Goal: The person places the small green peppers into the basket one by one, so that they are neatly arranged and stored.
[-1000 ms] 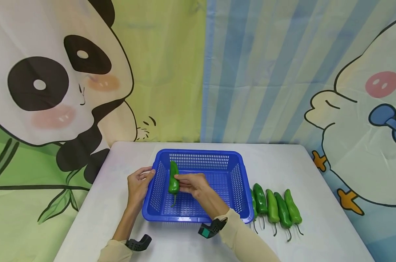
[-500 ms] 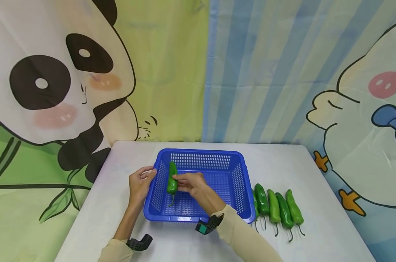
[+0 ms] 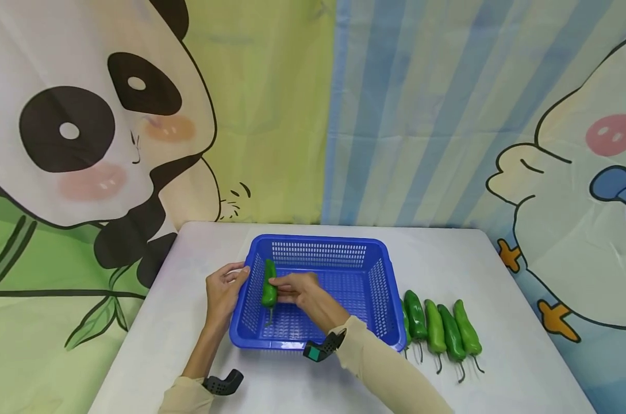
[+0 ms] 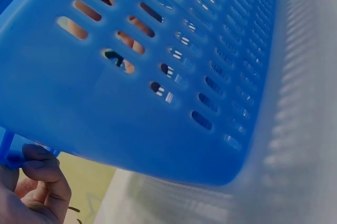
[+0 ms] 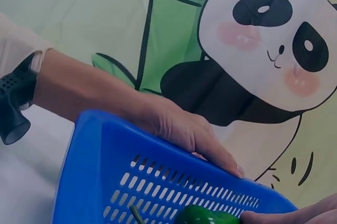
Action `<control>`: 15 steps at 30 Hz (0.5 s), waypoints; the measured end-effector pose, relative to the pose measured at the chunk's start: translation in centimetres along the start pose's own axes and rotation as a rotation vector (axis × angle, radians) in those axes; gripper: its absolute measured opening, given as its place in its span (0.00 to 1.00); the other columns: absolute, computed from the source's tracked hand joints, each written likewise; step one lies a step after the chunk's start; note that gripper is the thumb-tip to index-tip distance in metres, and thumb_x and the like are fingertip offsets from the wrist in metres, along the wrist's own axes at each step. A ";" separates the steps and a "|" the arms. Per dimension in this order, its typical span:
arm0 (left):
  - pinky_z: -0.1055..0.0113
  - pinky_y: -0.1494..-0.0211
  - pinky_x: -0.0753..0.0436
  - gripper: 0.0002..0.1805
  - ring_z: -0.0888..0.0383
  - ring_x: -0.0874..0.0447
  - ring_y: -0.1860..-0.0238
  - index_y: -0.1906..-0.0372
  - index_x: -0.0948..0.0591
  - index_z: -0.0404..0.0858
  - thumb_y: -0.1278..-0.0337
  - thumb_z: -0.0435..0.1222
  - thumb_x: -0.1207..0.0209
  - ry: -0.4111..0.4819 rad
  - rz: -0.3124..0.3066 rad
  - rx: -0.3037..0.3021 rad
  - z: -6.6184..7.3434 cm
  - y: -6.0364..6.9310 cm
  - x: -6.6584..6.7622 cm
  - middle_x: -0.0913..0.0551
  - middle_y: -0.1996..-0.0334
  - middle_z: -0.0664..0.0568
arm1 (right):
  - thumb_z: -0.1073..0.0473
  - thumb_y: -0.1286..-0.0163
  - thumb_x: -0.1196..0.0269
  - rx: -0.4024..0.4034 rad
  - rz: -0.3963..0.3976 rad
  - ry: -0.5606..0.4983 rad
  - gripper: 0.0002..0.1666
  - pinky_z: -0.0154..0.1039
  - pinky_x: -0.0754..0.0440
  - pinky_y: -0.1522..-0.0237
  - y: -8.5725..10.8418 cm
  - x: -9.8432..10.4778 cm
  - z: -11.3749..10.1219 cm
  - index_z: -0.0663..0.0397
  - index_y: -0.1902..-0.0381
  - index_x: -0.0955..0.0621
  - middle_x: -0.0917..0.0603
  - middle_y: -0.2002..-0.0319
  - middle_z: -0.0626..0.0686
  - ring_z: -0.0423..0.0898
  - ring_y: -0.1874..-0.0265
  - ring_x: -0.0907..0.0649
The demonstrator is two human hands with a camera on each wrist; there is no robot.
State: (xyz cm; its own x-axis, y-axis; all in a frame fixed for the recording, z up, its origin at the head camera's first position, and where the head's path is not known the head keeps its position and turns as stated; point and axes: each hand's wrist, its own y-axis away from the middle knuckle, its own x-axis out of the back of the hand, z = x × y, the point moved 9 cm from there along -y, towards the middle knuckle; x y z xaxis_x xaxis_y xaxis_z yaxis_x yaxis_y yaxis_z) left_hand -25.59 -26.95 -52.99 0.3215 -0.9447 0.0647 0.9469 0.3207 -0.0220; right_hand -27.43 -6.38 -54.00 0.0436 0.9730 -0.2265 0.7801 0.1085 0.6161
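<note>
In the head view, a blue plastic basket with slotted walls stands on the table. My left hand grips its left rim; in the left wrist view the curled fingers show at the rim's edge. Over the basket's left part, my right hand pinches a green chili pepper between thumb and fingers, stem toward me. The right wrist view catches the shiny pepper at the fingertips, inside the wall. Whether the pepper touches the basket floor cannot be told.
Several green chili peppers lie in a row on the white table, just right of the basket, stems toward me. The leftmost one is partly hidden by the basket's rim. A cartoon-printed curtain hangs behind the table.
My right hand has moved the chili pepper slightly left, closer to the basket's left wall. My left hand keeps its hold on the rim. The head view has shifted a little.
</note>
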 end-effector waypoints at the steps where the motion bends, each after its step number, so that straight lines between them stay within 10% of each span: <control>1: 0.70 0.69 0.09 0.17 0.63 0.08 0.74 0.41 0.14 0.29 0.23 0.38 0.33 -0.001 0.002 -0.002 0.0 0.0 0.0 0.07 0.70 0.50 | 0.77 0.38 0.23 0.000 0.006 -0.001 0.25 0.57 0.09 0.42 -0.1 0.0 0.1 0.79 0.43 0.18 0.11 0.49 0.74 0.65 0.46 0.08; 15: 0.70 0.69 0.09 0.16 0.63 0.08 0.74 0.42 0.13 0.29 0.23 0.37 0.33 -0.006 0.009 -0.002 -0.1 -0.1 -0.1 0.07 0.71 0.50 | 0.79 0.43 0.21 0.037 0.095 0.010 0.36 0.56 0.06 0.49 -0.9 0.0 0.3 0.80 0.38 0.23 0.08 0.55 0.72 0.63 0.54 0.05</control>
State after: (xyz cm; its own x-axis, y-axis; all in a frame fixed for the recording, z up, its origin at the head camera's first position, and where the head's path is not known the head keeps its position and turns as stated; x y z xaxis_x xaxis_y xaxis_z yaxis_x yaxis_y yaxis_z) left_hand -25.67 -26.89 -53.06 0.3303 -0.9412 0.0708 0.9439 0.3294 -0.0246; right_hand -27.91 -6.54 -54.77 0.1125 0.9806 -0.1608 0.7951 0.0082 0.6065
